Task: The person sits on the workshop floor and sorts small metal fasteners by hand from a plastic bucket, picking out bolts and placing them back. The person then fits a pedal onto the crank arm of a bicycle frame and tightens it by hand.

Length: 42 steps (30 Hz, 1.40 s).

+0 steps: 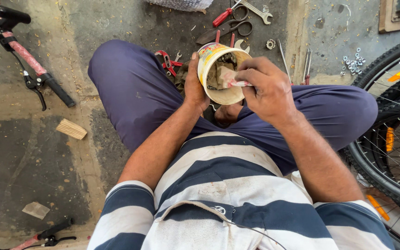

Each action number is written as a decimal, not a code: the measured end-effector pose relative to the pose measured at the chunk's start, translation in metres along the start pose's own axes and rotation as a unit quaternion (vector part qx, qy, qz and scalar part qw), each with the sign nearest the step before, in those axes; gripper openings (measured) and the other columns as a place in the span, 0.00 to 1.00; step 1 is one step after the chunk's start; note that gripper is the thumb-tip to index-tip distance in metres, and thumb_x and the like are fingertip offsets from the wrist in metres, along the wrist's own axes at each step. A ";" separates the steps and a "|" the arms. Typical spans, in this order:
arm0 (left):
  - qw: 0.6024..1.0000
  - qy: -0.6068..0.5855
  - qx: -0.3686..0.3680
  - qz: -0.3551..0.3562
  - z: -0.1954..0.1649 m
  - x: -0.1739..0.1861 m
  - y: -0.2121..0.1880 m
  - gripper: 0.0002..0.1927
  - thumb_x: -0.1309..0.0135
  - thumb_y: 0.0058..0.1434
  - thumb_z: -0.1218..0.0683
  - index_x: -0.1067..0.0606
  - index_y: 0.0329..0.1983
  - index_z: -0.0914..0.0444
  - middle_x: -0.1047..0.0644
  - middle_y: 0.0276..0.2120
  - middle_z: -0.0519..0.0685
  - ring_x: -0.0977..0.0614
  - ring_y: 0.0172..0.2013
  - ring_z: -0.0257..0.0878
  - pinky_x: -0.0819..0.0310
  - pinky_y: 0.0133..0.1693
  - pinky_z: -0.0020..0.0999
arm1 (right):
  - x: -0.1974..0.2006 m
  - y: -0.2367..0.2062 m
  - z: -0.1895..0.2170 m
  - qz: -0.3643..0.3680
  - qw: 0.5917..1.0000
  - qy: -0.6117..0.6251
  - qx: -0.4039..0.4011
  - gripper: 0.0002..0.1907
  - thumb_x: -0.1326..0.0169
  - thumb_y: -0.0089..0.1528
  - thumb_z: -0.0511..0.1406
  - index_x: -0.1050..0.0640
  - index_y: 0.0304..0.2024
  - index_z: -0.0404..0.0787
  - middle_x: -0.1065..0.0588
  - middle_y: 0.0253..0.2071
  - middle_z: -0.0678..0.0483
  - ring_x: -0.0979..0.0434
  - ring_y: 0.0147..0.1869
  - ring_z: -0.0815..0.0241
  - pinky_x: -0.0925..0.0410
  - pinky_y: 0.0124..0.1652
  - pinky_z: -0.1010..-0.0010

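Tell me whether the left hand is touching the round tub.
Touching. The head view shows the left hand wrapped around the side of the tub, thumb up against its wall, while the right hand reaches into its mouth.

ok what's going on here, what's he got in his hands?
A person sits cross-legged on the floor. The left hand grips a small round tub by its side, tilted toward them. The right hand pinches a scrap of cloth at the tub's mouth. Scissors, a spanner and loose nuts lie ahead; a bicycle wheel sits to the right.
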<state>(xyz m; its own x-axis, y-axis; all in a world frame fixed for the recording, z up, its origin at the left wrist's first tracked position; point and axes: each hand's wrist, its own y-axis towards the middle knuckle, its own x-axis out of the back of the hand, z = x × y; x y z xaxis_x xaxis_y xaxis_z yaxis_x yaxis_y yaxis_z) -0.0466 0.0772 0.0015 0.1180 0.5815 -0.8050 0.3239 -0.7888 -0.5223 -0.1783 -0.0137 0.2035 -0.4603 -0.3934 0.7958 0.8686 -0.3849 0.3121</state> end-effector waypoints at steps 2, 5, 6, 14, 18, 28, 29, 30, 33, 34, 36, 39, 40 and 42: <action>1.000 0.005 -0.005 -0.006 0.000 -0.001 -0.001 0.35 0.51 0.66 0.33 0.26 0.60 0.67 0.20 0.52 0.56 0.18 0.52 0.46 0.25 0.58 0.44 | -0.001 -0.001 0.002 0.013 0.999 0.010 -0.034 0.13 0.42 0.59 0.24 0.23 0.46 0.39 0.21 0.41 0.45 0.18 0.44 0.43 0.27 0.46 0.61; 1.000 0.002 -0.003 0.012 -0.001 -0.003 -0.004 0.36 0.51 0.67 0.33 0.26 0.61 0.67 0.20 0.53 0.55 0.19 0.53 0.46 0.26 0.59 0.43 | -0.003 -0.004 0.000 0.033 0.989 0.072 -0.121 0.11 0.43 0.63 0.25 0.24 0.48 0.35 0.21 0.40 0.44 0.17 0.42 0.45 0.27 0.43 0.64; 1.000 0.000 -0.006 0.019 -0.001 -0.003 -0.004 0.35 0.51 0.67 0.33 0.27 0.61 0.67 0.20 0.53 0.55 0.19 0.53 0.45 0.26 0.59 0.43 | -0.005 -0.005 -0.001 0.028 0.986 0.095 -0.134 0.11 0.43 0.63 0.25 0.25 0.48 0.34 0.21 0.41 0.45 0.17 0.43 0.46 0.27 0.44 0.65; 0.999 -0.022 -0.013 0.036 -0.002 -0.002 -0.003 0.34 0.53 0.68 0.34 0.26 0.60 0.67 0.20 0.52 0.55 0.18 0.52 0.46 0.26 0.59 0.43 | -0.011 -0.015 -0.019 0.010 0.937 0.259 -0.233 0.08 0.43 0.66 0.26 0.23 0.48 0.35 0.21 0.39 0.55 0.24 0.42 0.70 0.30 0.42 0.77; 0.999 -0.018 -0.020 0.039 -0.001 -0.004 -0.003 0.34 0.54 0.70 0.35 0.26 0.61 0.68 0.20 0.53 0.55 0.18 0.52 0.45 0.26 0.58 0.43 | -0.016 -0.020 -0.028 -0.005 0.900 0.300 -0.317 0.08 0.38 0.66 0.32 0.22 0.45 0.37 0.22 0.35 0.60 0.26 0.38 0.73 0.31 0.38 0.80; 1.000 -0.003 -0.009 0.029 0.001 -0.012 -0.003 0.34 0.57 0.70 0.34 0.27 0.62 0.66 0.20 0.54 0.55 0.18 0.54 0.47 0.26 0.60 0.44 | 0.013 -0.015 -0.047 -0.038 0.749 0.577 -0.323 0.25 0.42 0.58 0.23 0.29 0.58 0.37 0.24 0.49 0.57 0.22 0.53 0.70 0.28 0.54 0.78; 0.999 -0.001 -0.012 0.034 0.001 -0.012 -0.003 0.34 0.57 0.70 0.34 0.27 0.62 0.66 0.20 0.54 0.55 0.18 0.54 0.48 0.26 0.60 0.45 | 0.019 -0.015 -0.051 -0.038 0.782 0.538 -0.311 0.23 0.41 0.58 0.23 0.29 0.55 0.38 0.24 0.47 0.57 0.22 0.50 0.70 0.28 0.52 0.78; 1.000 0.000 -0.010 0.029 0.002 -0.013 -0.002 0.34 0.58 0.70 0.34 0.27 0.62 0.65 0.20 0.54 0.55 0.18 0.54 0.48 0.26 0.60 0.45 | 0.024 -0.016 -0.056 -0.038 0.814 0.497 -0.300 0.22 0.40 0.58 0.22 0.28 0.52 0.39 0.24 0.44 0.57 0.23 0.48 0.70 0.27 0.49 0.77; 1.000 0.001 -0.006 0.012 0.004 -0.012 0.000 0.34 0.59 0.69 0.33 0.27 0.61 0.64 0.20 0.54 0.54 0.19 0.55 0.48 0.26 0.60 0.45 | 0.037 -0.021 -0.076 -0.056 0.886 0.375 -0.267 0.18 0.35 0.56 0.22 0.30 0.38 0.40 0.24 0.42 0.56 0.25 0.46 0.70 0.27 0.46 0.75; 1.000 0.000 -0.006 0.004 0.005 -0.012 0.001 0.34 0.59 0.69 0.33 0.27 0.61 0.64 0.20 0.54 0.54 0.19 0.55 0.48 0.26 0.60 0.46 | 0.040 -0.024 -0.083 -0.062 0.904 0.336 -0.258 0.18 0.34 0.55 0.22 0.32 0.33 0.40 0.24 0.42 0.56 0.25 0.46 0.69 0.27 0.46 0.74; 1.000 0.003 -0.012 -0.003 0.006 -0.010 0.002 0.34 0.59 0.70 0.33 0.26 0.61 0.64 0.20 0.54 0.54 0.19 0.54 0.48 0.26 0.59 0.47 | 0.051 -0.032 -0.098 -0.057 0.962 0.200 -0.175 0.21 0.32 0.54 0.24 0.35 0.28 0.38 0.27 0.38 0.52 0.24 0.44 0.63 0.31 0.42 0.71; 1.000 0.009 -0.013 0.006 0.009 -0.009 0.003 0.34 0.59 0.70 0.33 0.26 0.61 0.64 0.21 0.54 0.54 0.20 0.55 0.49 0.26 0.59 0.48 | 0.064 -0.047 -0.116 -0.055 0.993 -0.010 -0.103 0.18 0.31 0.53 0.27 0.31 0.28 0.36 0.28 0.35 0.49 0.25 0.38 0.53 0.32 0.37 0.65; 1.000 0.012 -0.011 0.008 0.009 -0.009 0.003 0.33 0.59 0.70 0.33 0.26 0.61 0.63 0.21 0.54 0.54 0.20 0.55 0.49 0.26 0.60 0.48 | 0.069 -0.052 -0.122 -0.053 0.992 -0.076 -0.085 0.15 0.31 0.53 0.28 0.28 0.29 0.35 0.28 0.35 0.48 0.25 0.36 0.50 0.32 0.36 0.62; 1.000 0.020 -0.012 0.015 0.010 -0.010 0.001 0.34 0.60 0.70 0.33 0.27 0.62 0.63 0.21 0.55 0.54 0.20 0.56 0.50 0.26 0.60 0.48 | 0.080 -0.061 -0.136 -0.011 0.984 -0.174 -0.025 0.16 0.30 0.53 0.34 0.27 0.30 0.36 0.27 0.37 0.49 0.24 0.35 0.49 0.30 0.34 0.61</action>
<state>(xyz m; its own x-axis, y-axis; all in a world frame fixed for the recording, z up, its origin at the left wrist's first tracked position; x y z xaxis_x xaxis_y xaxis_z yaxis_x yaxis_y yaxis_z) -0.0567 0.0682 0.0061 0.1649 0.5646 -0.8087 0.3415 -0.8019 -0.4903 -0.2928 -0.1354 0.1781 -0.3807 -0.0771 0.9215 0.8449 -0.4339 0.3127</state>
